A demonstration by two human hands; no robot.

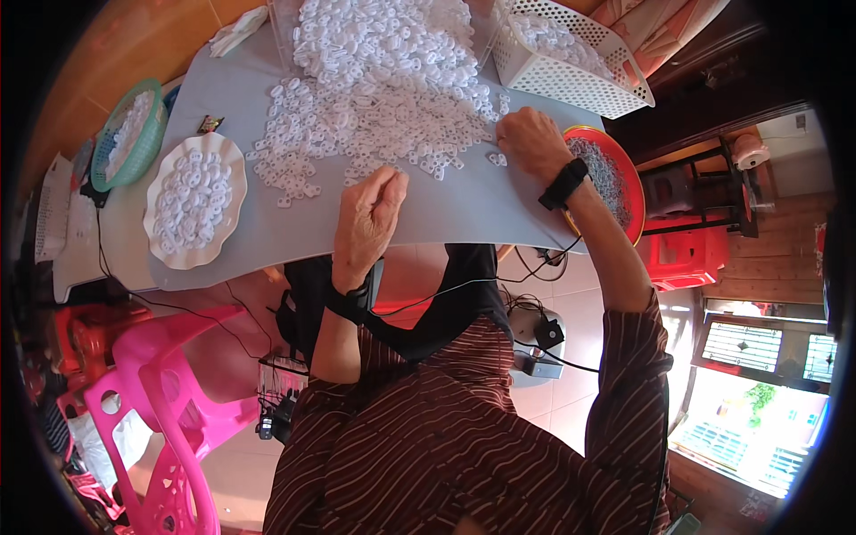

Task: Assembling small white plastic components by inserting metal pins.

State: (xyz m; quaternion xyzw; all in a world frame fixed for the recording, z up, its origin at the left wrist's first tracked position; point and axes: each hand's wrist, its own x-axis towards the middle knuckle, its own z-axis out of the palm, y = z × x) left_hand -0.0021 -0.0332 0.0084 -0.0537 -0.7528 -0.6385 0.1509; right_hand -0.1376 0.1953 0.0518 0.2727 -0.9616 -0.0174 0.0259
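The person is leaning over a grey table (pixel 464 209) spread with a wide heap of small white plastic loop pieces (pixel 383 80). The right hand (pixel 532 143) is resting at the heap's near right edge, fingers curled down onto the scattered pieces; whether it is pinching one, I cannot tell. A couple of stray white pieces (pixel 497 159) are lying just beside it, toward the left hand, too small to read their long axis. The left hand (pixel 370 223) is sitting nearer the body, fingertips bunched together toward the heap's near fringe, possibly pinching something hidden. The heap is lying straight ahead of both hands, stretching away from the person.
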